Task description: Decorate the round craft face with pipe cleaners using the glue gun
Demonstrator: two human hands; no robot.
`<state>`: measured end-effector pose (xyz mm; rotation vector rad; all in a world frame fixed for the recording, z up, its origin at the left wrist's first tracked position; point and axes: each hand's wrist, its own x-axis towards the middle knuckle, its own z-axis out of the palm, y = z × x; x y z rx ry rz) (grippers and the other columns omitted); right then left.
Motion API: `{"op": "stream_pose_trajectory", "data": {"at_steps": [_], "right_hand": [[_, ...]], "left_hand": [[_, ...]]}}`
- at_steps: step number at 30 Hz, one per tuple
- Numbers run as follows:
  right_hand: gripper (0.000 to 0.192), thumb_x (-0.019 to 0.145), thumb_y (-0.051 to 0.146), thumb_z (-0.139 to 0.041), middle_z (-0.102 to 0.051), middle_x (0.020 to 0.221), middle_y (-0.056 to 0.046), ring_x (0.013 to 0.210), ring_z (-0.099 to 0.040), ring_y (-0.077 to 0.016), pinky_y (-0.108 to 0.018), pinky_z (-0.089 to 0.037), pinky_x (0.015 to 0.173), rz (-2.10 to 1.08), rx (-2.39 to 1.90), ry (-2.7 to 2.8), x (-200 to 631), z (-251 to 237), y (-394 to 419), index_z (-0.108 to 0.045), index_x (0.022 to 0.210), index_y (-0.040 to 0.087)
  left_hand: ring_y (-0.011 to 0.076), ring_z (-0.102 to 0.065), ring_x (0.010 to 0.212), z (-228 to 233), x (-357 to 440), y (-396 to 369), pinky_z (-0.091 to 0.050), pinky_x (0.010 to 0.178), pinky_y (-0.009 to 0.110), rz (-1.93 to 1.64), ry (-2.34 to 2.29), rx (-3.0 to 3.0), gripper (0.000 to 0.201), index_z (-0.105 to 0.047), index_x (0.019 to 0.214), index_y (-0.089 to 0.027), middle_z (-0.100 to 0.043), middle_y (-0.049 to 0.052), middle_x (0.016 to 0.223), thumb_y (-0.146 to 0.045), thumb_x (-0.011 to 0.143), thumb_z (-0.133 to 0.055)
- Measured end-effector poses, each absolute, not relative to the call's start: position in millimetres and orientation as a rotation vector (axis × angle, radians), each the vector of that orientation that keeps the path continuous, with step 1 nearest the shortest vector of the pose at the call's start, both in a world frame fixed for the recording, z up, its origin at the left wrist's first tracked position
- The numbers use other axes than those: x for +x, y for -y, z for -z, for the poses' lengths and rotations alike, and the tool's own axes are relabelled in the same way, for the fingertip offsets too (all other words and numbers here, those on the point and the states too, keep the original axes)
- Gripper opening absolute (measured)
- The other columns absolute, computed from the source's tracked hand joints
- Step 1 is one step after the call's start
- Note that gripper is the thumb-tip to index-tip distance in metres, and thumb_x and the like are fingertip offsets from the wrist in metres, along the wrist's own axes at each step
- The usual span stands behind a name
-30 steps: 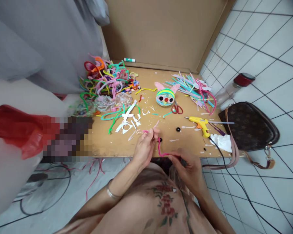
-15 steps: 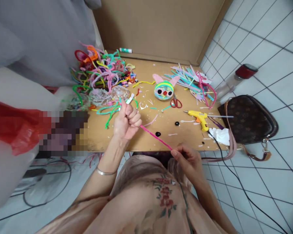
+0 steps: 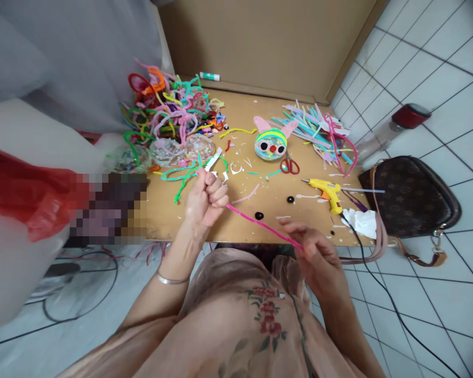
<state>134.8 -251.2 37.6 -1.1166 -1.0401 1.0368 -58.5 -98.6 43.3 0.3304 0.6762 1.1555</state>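
Pink fuzzy pipe cleaner (image 3: 260, 223) runs taut and nearly straight between both hands, just in front of the near edge of the low cardboard table (image 3: 236, 231). Left hand (image 3: 207, 197) is closed into a fist around its upper end, above the table's front strip. Right hand (image 3: 319, 254) sits off the table's front right edge, fingers loosely curled, pinching the lower end between thumb and fingertips.

Judging by how things lie, the stem is straightened out but not yet bent, cut or glued to anything. On the table's middle stands a round striped pipe-cleaner face with pink ears, black eyes and a red nose (image 3: 271, 142), which looks largely built. Red-handled scissors (image 3: 289, 165) lie just in front of it, a yellow glue gun (image 3: 325, 190) to the table's right front, and loose black buttons (image 3: 259, 216) near the front edge. A tangled heap of coloured pipe cleaners (image 3: 169, 113) fills the table's back left, a flatter pastel bundle (image 3: 319, 134) its back right; white paper scraps (image 3: 215, 163) litter the centre, so plenty of material remains unused.
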Motion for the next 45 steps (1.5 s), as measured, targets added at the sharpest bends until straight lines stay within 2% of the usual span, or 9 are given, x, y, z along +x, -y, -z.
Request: {"op": "stream_pose_trajectory", "data": {"at_steps": [5,9,14,21,28,31,35,39,45], "right_hand": [[0.041,0.088,0.054,-0.068,-0.042,0.054,0.006,0.050,-0.043,-0.0125,-0.035,-0.053,0.068,-1.218,-0.950,0.858,125,-51,240,-0.051,0.066,0.025],[0.027,0.079,0.047,-0.080,-0.061,0.068,0.001,0.062,-0.054,-0.0130,-0.027,-0.048,0.061,-1.161,-1.209,0.857,124,-44,236,-0.068,0.081,0.023],[0.025,0.077,0.036,-0.081,-0.070,0.075,0.002,0.052,-0.051,-0.0085,-0.023,-0.045,0.052,-1.039,-1.279,0.770,123,-29,233,-0.068,0.094,0.023],[0.029,0.077,0.037,-0.081,-0.067,0.068,0.005,0.046,-0.051,-0.0087,-0.022,-0.041,0.045,-0.903,-1.344,0.781,121,-25,228,-0.062,0.093,0.024],[0.017,0.085,0.037,-0.069,-0.072,0.078,-0.002,0.070,-0.062,-0.0151,-0.028,-0.048,0.065,-0.695,-1.597,1.144,121,-14,230,-0.072,0.084,0.021],[0.021,0.086,0.035,-0.065,-0.065,0.065,0.001,0.062,-0.057,-0.0132,-0.026,-0.045,0.061,-0.644,-1.625,1.235,118,-19,234,-0.068,0.073,0.020],[0.029,0.086,0.041,-0.068,-0.053,0.056,0.005,0.052,-0.045,-0.0095,-0.023,-0.036,0.049,-0.754,-1.565,1.103,117,-32,243,-0.061,0.067,0.020],[0.031,0.083,0.047,-0.074,-0.048,0.053,0.007,0.047,-0.039,-0.0074,-0.021,-0.032,0.045,-0.861,-1.423,0.840,116,-36,241,-0.062,0.074,0.020],[0.037,0.074,0.050,-0.081,-0.045,0.050,0.010,0.042,-0.034,-0.0051,-0.019,-0.026,0.039,-0.849,-1.292,0.640,109,-28,219,-0.060,0.075,0.020]], "left_hand": [[0.0037,-0.014,0.042,-15,-29,131,-0.018,0.037,0.012,-0.877,-0.675,0.496,0.038,-0.053,0.076,-0.017,-0.018,-0.011,0.056,-0.049,0.095,-0.061],[0.0053,-0.023,0.045,-7,-14,158,-0.024,0.040,0.016,-0.775,-0.618,0.789,0.052,-0.064,0.105,-0.018,-0.028,-0.010,0.059,-0.066,0.085,-0.065],[0.0079,-0.033,0.048,-9,-14,168,-0.035,0.047,0.022,-0.817,-0.655,1.036,0.056,-0.069,0.097,-0.016,-0.036,-0.008,0.056,-0.070,0.084,-0.061],[0.0141,-0.061,0.068,-8,-14,171,-0.048,0.064,0.025,-0.864,-0.747,1.307,0.030,-0.076,0.097,-0.019,-0.073,0.005,0.083,-0.045,0.089,-0.065],[0.0136,-0.066,0.075,15,-12,170,-0.053,0.073,0.025,-1.182,-0.759,1.984,0.020,-0.071,0.098,-0.019,-0.073,0.005,0.084,-0.018,0.094,-0.052],[0.0129,-0.063,0.070,25,-16,164,-0.051,0.068,0.024,-1.217,-0.737,2.137,0.019,-0.067,0.096,-0.019,-0.068,0.003,0.078,-0.016,0.095,-0.048],[0.0129,-0.058,0.069,23,-28,151,-0.047,0.067,0.025,-1.140,-0.908,1.851,0.016,-0.064,0.085,-0.018,-0.065,0.003,0.076,-0.022,0.093,-0.051],[0.0083,-0.037,0.051,10,-30,147,-0.033,0.053,0.022,-0.993,-0.802,1.175,0.022,-0.062,0.092,-0.019,-0.046,-0.006,0.061,-0.040,0.091,-0.059],[0.0093,-0.051,0.077,0,-12,164,-0.040,0.068,0.021,-0.948,-0.581,0.652,0.046,-0.068,0.115,-0.019,-0.063,0.003,0.100,-0.038,0.075,-0.081]]}}
